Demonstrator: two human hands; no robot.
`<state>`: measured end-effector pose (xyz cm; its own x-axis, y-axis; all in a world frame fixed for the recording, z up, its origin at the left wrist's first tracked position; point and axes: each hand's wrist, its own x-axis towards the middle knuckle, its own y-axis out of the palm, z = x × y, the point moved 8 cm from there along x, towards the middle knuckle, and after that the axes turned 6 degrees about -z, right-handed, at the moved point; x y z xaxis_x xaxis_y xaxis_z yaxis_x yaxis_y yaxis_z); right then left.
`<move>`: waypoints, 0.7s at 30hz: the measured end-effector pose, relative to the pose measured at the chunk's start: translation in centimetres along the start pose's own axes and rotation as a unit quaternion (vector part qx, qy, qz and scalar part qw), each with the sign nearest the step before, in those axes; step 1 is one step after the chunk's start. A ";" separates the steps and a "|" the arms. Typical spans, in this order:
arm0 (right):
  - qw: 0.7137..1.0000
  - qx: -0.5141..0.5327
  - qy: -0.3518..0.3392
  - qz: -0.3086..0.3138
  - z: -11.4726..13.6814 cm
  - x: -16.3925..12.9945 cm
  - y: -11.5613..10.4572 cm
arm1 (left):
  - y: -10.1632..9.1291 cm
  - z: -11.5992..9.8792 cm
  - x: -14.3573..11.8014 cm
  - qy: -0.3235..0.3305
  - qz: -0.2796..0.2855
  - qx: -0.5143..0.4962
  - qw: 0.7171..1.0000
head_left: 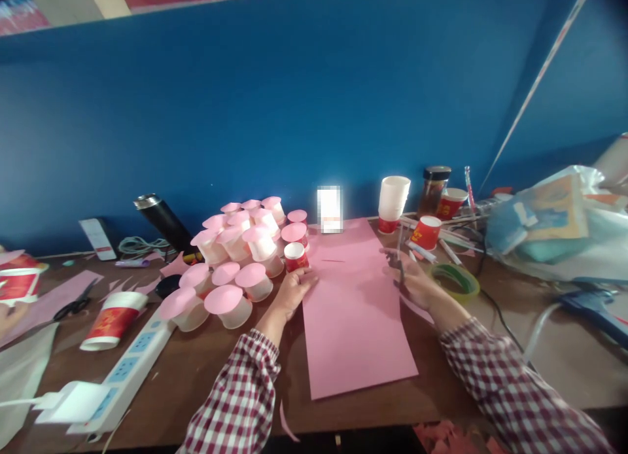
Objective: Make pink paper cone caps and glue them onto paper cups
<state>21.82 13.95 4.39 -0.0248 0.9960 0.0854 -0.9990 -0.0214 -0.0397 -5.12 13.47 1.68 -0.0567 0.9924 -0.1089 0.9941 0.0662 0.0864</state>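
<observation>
**Two hands on the pink sheet, cups stacked beside**

Head view, the only one on offer: the left hand (294, 287) lies flat and relaxed, fingers loosely spread, pressing on the left edge of the pink paper sheet (356, 330). It holds nothing; its fingertips sit just below a small red-banded cup (296, 256) that stands at the sheet's far-left corner. The right hand (412, 277) rests on the sheet's right edge, fingers curled around a thin dark tool (400, 261). It may be a pair of scissors, but blur keeps me from saying for certain. Both sleeves are red-and-white check.

The sheet itself lies flat on the brown counter (220, 369), mid-counter, running from near the front edge back towards the blue wall (294, 101).

Left of the sheet, a heap of white cups capped with pink discs (235, 258) is piled up, the nearest ones touching each other. Further left, a red-and-white cup (114, 320) lies on its side beside a white power strip (132, 369), and black scissors (73, 305) lie near the left edge. A black flask (164, 224) leans at the back.

Right of the sheet, a green tape roll (456, 280) lies just beside the right hand. Behind it stand a stack of white cups (392, 202), a dark-lidded jar (434, 189) and a red cup (426, 231). A plastic bag (554, 225) fills the right end.
</observation>
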 end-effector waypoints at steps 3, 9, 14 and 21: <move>0.998 0.057 0.006 -0.018 -0.4 0.1 0.2 | 0.1 0.2 -0.1 -0.001 0.001 -0.049 0.999; 0.992 0.110 0.005 -0.062 -0.5 0.3 0.7 | 1.1 -0.3 -1.4 -0.003 0.073 -0.095 0.993; 0.979 0.171 0.009 -0.107 -0.7 0.3 0.6 | 1.8 -0.8 -2.1 0.024 0.093 -0.016 0.995; 0.978 0.122 -0.019 -0.167 -0.4 0.5 -0.3 | 1.9 -0.8 -1.9 0.052 0.057 0.068 0.995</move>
<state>22.17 14.44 4.05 0.3074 0.9473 0.0904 -0.9311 0.2798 0.2341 -3.20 11.84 2.84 0.0553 0.9985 -0.0032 0.9976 -0.0553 -0.0425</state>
